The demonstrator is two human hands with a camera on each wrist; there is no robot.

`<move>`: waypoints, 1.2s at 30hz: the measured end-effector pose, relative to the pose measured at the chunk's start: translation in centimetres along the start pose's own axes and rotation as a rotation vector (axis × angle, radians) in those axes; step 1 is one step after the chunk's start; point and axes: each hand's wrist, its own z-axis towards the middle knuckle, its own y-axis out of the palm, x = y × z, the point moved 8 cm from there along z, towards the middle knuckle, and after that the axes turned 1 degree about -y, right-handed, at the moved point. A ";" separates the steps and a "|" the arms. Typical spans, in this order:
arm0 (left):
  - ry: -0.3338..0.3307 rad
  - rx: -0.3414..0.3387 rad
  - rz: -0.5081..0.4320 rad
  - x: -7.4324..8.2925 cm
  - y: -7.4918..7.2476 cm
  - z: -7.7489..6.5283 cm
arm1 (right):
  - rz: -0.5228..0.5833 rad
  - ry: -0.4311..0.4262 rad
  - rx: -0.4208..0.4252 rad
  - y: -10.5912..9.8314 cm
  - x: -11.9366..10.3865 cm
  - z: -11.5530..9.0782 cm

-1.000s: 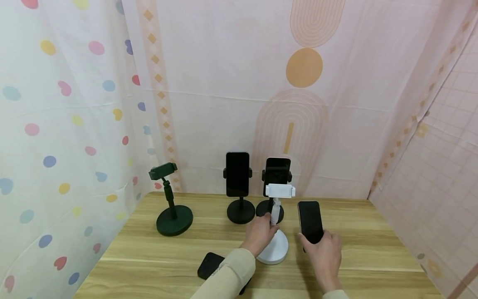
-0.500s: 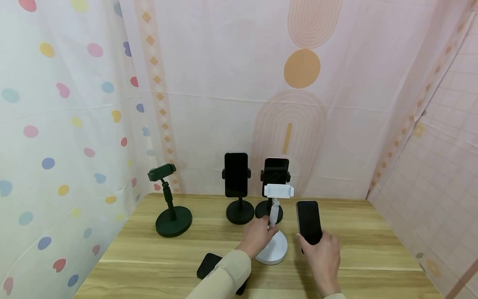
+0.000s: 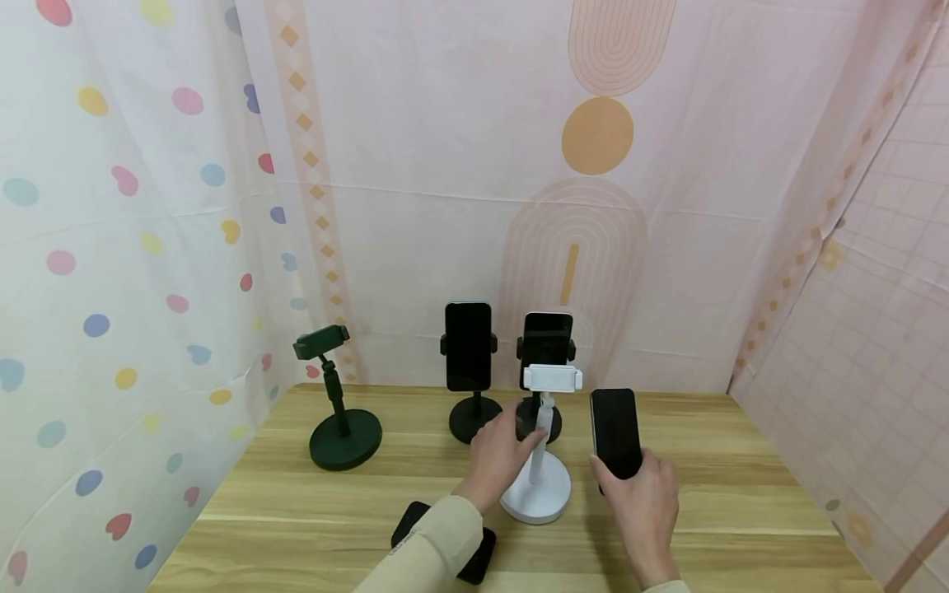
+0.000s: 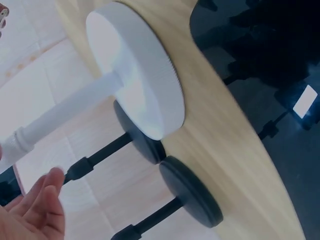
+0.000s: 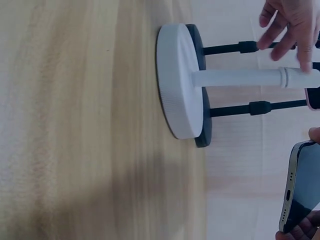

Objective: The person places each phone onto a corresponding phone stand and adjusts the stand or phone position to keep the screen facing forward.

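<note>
My left hand (image 3: 498,455) is at the pole of a white phone stand (image 3: 537,501), fingers loosely spread, thumb close to the pole. In the left wrist view its fingers (image 4: 45,210) are apart from the pole; in the right wrist view they look spread. The white stand stands upright on its round base, its clamp (image 3: 553,379) bare. My right hand (image 3: 642,504) grips the lower end of a black-screened smartphone (image 3: 617,432), upright to the right of the stand; its bottom edge with the charging port shows in the right wrist view (image 5: 289,192).
Behind stand two black phone stands (image 3: 475,420), each holding a smartphone (image 3: 469,346). At the left is a green phone stand (image 3: 345,439) with a bare clamp. Another dark smartphone (image 3: 478,560) lies on the wooden table (image 3: 282,527), partly under my left sleeve. Patterned curtains (image 3: 415,165) enclose the table.
My left hand has loosened from the white stand's pole and shifted slightly up and left, its fingers opening. My right hand has raised the smartphone slightly.
</note>
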 end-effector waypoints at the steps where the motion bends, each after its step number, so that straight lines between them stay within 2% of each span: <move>1: 0.009 0.023 -0.019 0.2 -0.4 0.1 | 0.002 0.002 0.001 -0.1 -0.1 0.0; 7: 0.092 0.128 -0.076 1.5 -2.6 0.5 | 0.009 0.000 0.000 -0.3 -0.4 0.1; 10: 0.155 0.171 -0.063 2.3 -3.5 0.9 | 0.012 -0.003 0.003 -0.5 -0.6 0.2; 14: 0.272 0.209 -0.023 3.6 -4.4 1.3 | 0.021 -0.009 0.012 -0.8 -0.8 0.2; 18: 0.396 0.217 0.030 4.8 -5.0 1.5 | 0.030 -0.018 0.024 -1.2 -1.1 0.3; 21: 0.462 0.215 0.087 5.5 -5.3 1.7 | 0.037 -0.020 0.030 -1.4 -1.3 0.3; 31: 0.582 0.167 0.305 6.9 -5.3 2.9 | 0.061 -0.024 0.034 -2.1 -1.9 0.4; 36: 0.622 0.155 0.340 7.4 -5.4 3.2 | 0.062 -0.024 0.036 -2.2 -2.0 0.3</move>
